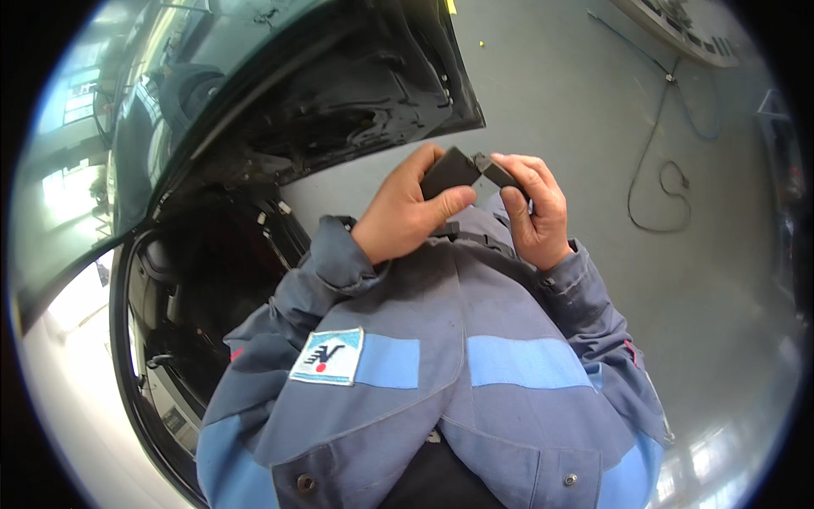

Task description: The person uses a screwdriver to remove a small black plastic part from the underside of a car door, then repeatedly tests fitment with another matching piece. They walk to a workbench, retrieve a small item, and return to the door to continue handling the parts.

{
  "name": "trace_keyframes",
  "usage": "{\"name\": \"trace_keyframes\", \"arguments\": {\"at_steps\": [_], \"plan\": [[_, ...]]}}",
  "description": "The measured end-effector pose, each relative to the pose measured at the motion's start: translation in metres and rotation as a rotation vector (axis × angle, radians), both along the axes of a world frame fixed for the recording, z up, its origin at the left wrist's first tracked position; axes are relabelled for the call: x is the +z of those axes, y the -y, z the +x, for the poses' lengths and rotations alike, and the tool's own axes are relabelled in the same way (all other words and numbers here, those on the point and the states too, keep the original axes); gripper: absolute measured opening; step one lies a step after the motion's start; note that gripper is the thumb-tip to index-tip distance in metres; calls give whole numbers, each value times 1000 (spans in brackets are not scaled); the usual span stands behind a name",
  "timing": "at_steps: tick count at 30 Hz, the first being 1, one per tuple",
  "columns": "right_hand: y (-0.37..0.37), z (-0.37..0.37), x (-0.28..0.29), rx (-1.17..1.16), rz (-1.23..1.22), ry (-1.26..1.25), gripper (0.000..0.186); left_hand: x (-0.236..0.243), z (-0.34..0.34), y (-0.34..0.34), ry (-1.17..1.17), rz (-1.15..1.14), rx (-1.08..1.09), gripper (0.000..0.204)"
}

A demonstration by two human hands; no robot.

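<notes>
In front of my chest, my left hand (pixel 398 208) is closed around a flat black block (pixel 449 173), thumb on its near side. My right hand (pixel 544 214) pinches a smaller dark grey oblong piece (pixel 498 174) between thumb and fingers. The facing ends of the two meet or nearly meet, with a rough grey bit (pixel 482 160) there. Whether they are joined cannot be made out. My palms hide the rest of both pieces.
On the left a dark car door (pixel 365 93) stands open, its lower edge close to my left hand. A door opening (pixel 136 322) with a dark interior lies below it. Thin cables (pixel 634 191) trail over the grey floor (pixel 543 93) on the right. A pale panel (pixel 678 30) is at the far right.
</notes>
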State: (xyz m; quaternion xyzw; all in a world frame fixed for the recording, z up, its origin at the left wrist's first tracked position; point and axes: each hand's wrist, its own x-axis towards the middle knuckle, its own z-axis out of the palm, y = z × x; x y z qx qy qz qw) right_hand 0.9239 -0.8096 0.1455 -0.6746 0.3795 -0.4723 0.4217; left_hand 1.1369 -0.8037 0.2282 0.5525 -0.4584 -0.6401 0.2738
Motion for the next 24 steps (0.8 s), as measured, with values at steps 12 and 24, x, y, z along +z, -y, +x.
{"name": "trace_keyframes", "arguments": {"at_steps": [12, 24], "plan": [[75, 19, -7, -171, 431, 568, 32, 5, 16, -3, -30, 13, 155, 37], [109, 40, -20, -62, 654, 1106, 31, 8, 21, -10, 80, -33, 191, 34]]}}
